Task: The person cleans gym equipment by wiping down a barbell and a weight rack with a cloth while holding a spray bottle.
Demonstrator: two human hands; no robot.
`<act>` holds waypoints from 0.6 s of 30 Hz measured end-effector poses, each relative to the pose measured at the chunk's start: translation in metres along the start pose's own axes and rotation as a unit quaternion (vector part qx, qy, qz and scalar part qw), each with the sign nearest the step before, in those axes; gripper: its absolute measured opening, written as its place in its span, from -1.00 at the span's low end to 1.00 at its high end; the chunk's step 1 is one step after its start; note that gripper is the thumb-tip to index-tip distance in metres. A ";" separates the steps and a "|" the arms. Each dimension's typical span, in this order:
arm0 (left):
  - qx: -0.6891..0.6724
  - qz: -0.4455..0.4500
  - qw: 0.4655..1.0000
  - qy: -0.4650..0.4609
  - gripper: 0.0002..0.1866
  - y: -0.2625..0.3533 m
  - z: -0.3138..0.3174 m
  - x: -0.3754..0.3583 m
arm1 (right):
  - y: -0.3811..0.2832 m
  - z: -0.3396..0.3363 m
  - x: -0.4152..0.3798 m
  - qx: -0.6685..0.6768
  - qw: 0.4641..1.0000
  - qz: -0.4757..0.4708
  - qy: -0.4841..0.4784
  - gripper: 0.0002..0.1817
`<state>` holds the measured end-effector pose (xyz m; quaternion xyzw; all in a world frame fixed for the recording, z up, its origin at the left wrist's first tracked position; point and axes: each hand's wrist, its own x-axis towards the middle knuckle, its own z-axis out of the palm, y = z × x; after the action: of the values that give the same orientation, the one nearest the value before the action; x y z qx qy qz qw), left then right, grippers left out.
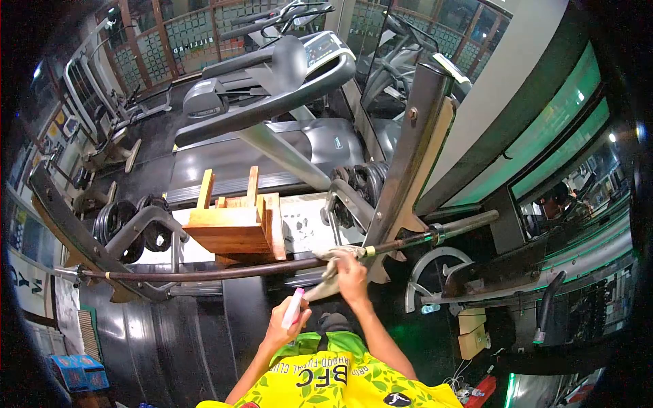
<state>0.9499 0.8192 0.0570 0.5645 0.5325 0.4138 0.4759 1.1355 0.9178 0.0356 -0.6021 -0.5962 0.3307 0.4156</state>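
A long barbell lies across the rack in front of me. My right hand is closed on a pale cloth, which is pressed against the bar near a yellow band on its right part. The lower end of the cloth hangs toward my left hand. Lower and to the left, my left hand is wrapped round a small white bottle with a pink cap, held tilted with the cap up. It is apart from the bar.
Rack uprights stand at both sides, with weight plates beyond the bar. Behind it are a wooden box and a treadmill. At the right is another machine's frame; a blue box stands lower left.
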 end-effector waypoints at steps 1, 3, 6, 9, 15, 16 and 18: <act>-0.005 -0.012 1.000 -0.002 -0.85 0.007 0.000 0.001 | -0.033 -0.023 0.005 -0.029 0.989 0.139 -0.030 -0.76; 0.000 -0.003 1.000 -0.001 -0.84 0.003 0.002 0.003 | 0.012 -0.038 0.011 0.030 0.995 0.008 0.099 -0.77; 0.000 0.004 1.000 0.007 -0.84 -0.006 0.003 0.002 | 0.021 -0.072 0.027 -0.002 0.980 -0.016 0.199 -0.76; -0.006 -0.008 1.000 0.011 -0.83 -0.006 0.003 -0.001 | 0.043 -0.070 0.036 -0.255 0.929 -0.164 0.213 -0.76; 0.003 -0.021 1.000 0.015 -0.83 -0.007 0.003 -0.003 | 0.053 0.002 0.020 -0.122 0.978 -0.090 0.141 -0.84; 0.006 -0.019 1.000 0.019 -0.83 -0.008 0.003 -0.002 | 0.030 0.012 0.011 -0.157 0.977 -0.115 0.090 -0.83; -0.001 -0.020 1.000 0.015 -0.83 -0.002 0.003 0.002 | 0.030 0.046 0.005 -0.152 0.971 -0.148 0.112 -0.83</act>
<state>0.9523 0.8208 0.0547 0.5469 0.5504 0.4132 0.4767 1.1075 0.9292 -0.0107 -0.5965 -0.6715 0.1023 0.4275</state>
